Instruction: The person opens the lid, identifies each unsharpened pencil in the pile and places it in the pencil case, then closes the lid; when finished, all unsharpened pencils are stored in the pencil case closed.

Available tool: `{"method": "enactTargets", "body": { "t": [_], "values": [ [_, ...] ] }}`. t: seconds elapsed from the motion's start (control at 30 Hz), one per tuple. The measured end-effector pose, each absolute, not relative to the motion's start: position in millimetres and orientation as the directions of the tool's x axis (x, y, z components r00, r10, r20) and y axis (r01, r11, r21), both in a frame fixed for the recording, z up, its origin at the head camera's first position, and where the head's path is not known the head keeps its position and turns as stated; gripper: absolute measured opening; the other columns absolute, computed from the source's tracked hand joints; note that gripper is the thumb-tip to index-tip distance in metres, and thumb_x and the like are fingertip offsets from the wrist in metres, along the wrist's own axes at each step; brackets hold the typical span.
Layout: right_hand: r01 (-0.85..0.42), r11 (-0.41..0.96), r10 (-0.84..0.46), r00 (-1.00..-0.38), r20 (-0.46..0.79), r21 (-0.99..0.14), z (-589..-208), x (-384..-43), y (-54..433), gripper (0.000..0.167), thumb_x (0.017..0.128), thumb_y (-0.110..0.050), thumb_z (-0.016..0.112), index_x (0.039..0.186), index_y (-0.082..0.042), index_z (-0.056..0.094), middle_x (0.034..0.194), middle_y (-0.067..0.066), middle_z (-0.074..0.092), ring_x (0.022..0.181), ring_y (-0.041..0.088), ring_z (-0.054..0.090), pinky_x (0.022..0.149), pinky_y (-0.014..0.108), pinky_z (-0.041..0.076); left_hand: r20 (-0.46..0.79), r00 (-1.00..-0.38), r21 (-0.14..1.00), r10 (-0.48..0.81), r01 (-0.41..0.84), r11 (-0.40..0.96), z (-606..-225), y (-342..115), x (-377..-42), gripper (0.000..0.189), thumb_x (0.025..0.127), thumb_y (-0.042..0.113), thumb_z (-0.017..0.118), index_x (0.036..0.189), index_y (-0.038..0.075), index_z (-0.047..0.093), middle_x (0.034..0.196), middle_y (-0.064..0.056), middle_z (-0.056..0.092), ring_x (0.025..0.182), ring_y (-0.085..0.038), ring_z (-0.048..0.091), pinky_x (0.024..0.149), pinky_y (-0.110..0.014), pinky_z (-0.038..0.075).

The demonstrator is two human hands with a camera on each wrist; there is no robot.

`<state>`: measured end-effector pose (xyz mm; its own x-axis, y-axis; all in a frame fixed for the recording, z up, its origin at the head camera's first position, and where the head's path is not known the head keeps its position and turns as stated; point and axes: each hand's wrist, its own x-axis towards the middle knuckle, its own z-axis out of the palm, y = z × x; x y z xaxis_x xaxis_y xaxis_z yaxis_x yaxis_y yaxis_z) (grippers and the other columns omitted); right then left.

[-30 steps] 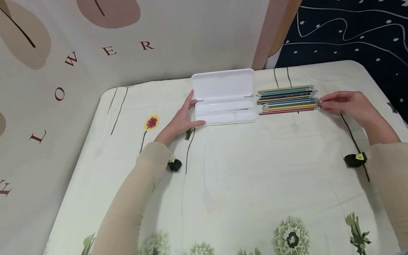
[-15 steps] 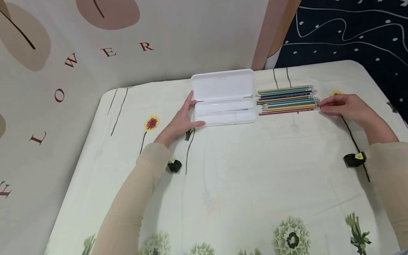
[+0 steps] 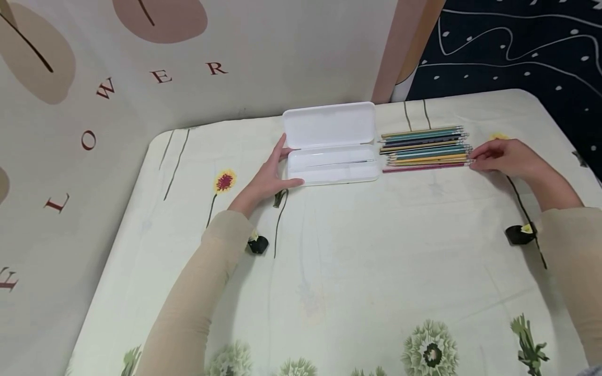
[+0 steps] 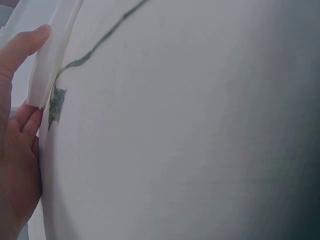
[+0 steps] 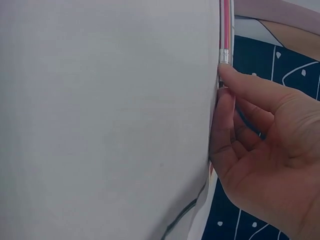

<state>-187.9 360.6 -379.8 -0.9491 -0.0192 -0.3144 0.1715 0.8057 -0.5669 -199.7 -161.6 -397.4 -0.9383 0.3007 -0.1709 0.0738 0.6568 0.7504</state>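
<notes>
A white pencil case lies with its lid folded back at the far side of the bed-like surface. My left hand holds the case's left end, the thumb over the near rim in the left wrist view. One thin, pale stick lies inside the tray half. Right of the case is a row of several pencils, side by side, points to the left. My right hand pinches the right end of the nearest one, a red-pink pencil; its metal ferrule shows at my thumb in the right wrist view.
A pale cloth with printed flowers covers the surface. A wall hanging with letters rises behind the case, and a dark patterned cloth hangs at the far right. The surface's right edge runs close by my right hand.
My right hand has shifted slightly toward me and left along the pencil ends, and the red-pink pencil has come a little nearer to me. The left hand and case stay put.
</notes>
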Motion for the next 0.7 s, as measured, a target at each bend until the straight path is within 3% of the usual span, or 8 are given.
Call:
{"method": "enactTargets", "body": {
  "t": [0.17, 0.33, 0.5, 0.7],
  "values": [
    [0.16, 0.805, -0.029, -0.951, -0.307, -0.571, -380.0, -186.1, 361.2, 0.048, 0.096, -0.035, 0.065, 0.123, 0.003, 0.062, 0.103, 0.007, 0.061, 0.094, 0.025, 0.044, 0.064, 0.02, 0.04, -0.173, -0.938, 0.748, 0.3, 0.074, 0.66, -397.5, -161.1, -199.7, 0.119, 0.082, 0.036, 0.082, 0.16, 0.035, -0.008, 0.16, -0.002, 0.034, 0.153, -0.019, 0.025, 0.127, -0.052, 0.011],
    [0.153, 0.797, -0.037, -0.953, -0.3, -0.584, -380.1, -185.4, 362.6, 0.045, 0.095, -0.038, 0.066, 0.12, 0.0, 0.064, 0.1, -0.007, 0.059, 0.096, 0.023, 0.042, 0.066, 0.02, 0.039, -0.171, -0.939, 0.751, 0.298, 0.071, 0.656, -398.3, -161.1, -200.6, 0.118, 0.082, 0.037, 0.082, 0.16, 0.034, -0.008, 0.16, -0.002, 0.034, 0.152, -0.019, 0.025, 0.127, -0.052, 0.01],
    [0.141, 0.795, -0.059, -0.95, -0.307, -0.59, -378.7, -185.1, 363.1, 0.042, 0.094, -0.034, 0.068, 0.12, -0.001, 0.066, 0.092, -0.022, 0.055, 0.092, 0.016, 0.042, 0.068, 0.02, 0.038, -0.169, -0.939, 0.752, 0.299, 0.073, 0.655, -397.7, -160.9, -200.1, 0.118, 0.082, 0.036, 0.082, 0.16, 0.034, -0.007, 0.159, -0.002, 0.034, 0.152, -0.019, 0.025, 0.127, -0.052, 0.01],
    [0.11, 0.783, -0.085, -0.956, -0.281, -0.612, -377.1, -185.0, 360.9, 0.028, 0.093, -0.023, 0.069, 0.112, -0.002, 0.067, 0.085, -0.022, 0.057, 0.081, 0.004, 0.047, 0.066, 0.018, 0.041, -0.17, -0.939, 0.751, 0.299, 0.073, 0.656, -396.8, -160.9, -198.9, 0.119, 0.082, 0.037, 0.082, 0.16, 0.034, -0.008, 0.16, -0.002, 0.034, 0.152, -0.019, 0.025, 0.127, -0.052, 0.01]
  ]
}}
